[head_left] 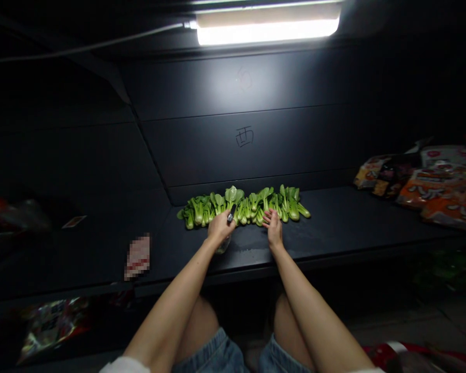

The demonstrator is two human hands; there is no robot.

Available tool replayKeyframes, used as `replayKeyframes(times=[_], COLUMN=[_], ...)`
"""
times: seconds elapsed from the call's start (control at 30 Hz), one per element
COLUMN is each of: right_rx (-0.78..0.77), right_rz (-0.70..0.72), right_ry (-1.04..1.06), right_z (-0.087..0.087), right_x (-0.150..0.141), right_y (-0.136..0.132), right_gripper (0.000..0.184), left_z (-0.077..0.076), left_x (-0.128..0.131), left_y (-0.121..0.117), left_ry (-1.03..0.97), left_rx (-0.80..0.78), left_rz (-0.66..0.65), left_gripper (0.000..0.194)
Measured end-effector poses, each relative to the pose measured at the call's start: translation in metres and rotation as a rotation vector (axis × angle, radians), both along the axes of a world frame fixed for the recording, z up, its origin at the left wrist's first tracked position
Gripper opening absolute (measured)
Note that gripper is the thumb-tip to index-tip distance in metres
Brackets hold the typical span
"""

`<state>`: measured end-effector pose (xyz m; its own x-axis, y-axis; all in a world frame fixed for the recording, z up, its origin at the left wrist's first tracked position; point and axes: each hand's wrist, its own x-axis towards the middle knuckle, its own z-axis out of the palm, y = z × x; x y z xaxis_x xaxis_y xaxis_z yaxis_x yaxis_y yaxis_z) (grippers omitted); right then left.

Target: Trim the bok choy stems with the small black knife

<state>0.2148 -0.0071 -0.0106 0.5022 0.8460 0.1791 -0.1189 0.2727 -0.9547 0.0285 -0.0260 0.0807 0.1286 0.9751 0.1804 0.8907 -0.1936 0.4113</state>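
A row of bok choy point(198, 211) lies along the back of the dark shelf point(318, 233), leaves toward the rear wall and pale stems toward me. In front of its left half, my left hand point(218, 228) is closed around what looks like a spray bottle. The black nozzle point(232, 213) sticks up above the fingers, and a little of the clear body shows below. My right hand point(274, 229) is at the stem ends right of the row's middle, fingers apart and holding nothing. I cannot tell whether its fingertips touch the stems.
A bright lamp point(267, 31) with a white cable point(101, 45) hangs overhead. Orange packaged food bags point(446, 189) lie at the right. A blurred card point(137, 256) is at the left, and a shiny package point(48, 324) sits on a lower level. Small wet marks show on the shelf.
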Motion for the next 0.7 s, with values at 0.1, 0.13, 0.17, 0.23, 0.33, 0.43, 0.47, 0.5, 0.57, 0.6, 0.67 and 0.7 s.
replayKeyframes(times=[0.1,0.13,0.17,0.23,0.33,0.43,0.47,0.5,0.57,0.6,0.67,0.7], right_rx=[0.009,0.006,0.003,0.001,0.011,0.032,0.043,0.055,0.079,0.086,0.085,0.077], right_rz=[0.021,0.022,0.022,0.026,0.051,0.065,0.064,0.063,0.063,0.066,0.078,0.087], right_ry=[0.010,0.011,0.007,-0.020,-0.104,-0.205,-0.233,-0.256,-0.283,-0.289,-0.287,-0.281], right_z=[0.000,0.001,0.001,0.002,0.002,0.001,0.001,0.001,0.001,0.001,0.002,0.003], right_x=[-0.007,-0.009,-0.012,-0.015,-0.017,-0.017,-0.017,-0.018,-0.021,-0.022,-0.026,-0.027], right_y=[0.000,-0.001,-0.001,-0.003,-0.005,-0.007,-0.007,-0.007,-0.007,-0.007,-0.008,-0.008], right_gripper=[0.072,0.073,0.074,0.073,0.072,0.071,0.070,0.069,0.067,0.066,0.066,0.067], left_z=[-0.002,-0.002,-0.002,-0.002,-0.001,0.000,0.000,0.000,0.000,0.000,0.000,0.000], left_x=[-0.006,-0.007,-0.008,-0.009,-0.011,-0.014,-0.015,-0.016,-0.019,-0.020,-0.023,-0.025], left_y=[-0.001,-0.001,-0.002,-0.003,-0.003,-0.004,-0.004,-0.004,-0.005,-0.005,-0.006,-0.006], left_ry=[0.010,0.010,0.008,0.000,-0.010,-0.013,-0.011,-0.009,-0.003,0.001,0.006,0.005], left_rx=[-0.005,-0.007,-0.010,-0.014,-0.011,-0.006,-0.005,-0.005,-0.003,0.000,0.011,0.015], left_rz=[0.018,0.024,0.029,0.037,0.046,0.058,0.062,0.066,0.074,0.076,0.080,0.085], left_gripper=[0.024,0.024,0.025,0.025,0.025,0.024,0.023,0.023,0.022,0.021,0.021,0.021])
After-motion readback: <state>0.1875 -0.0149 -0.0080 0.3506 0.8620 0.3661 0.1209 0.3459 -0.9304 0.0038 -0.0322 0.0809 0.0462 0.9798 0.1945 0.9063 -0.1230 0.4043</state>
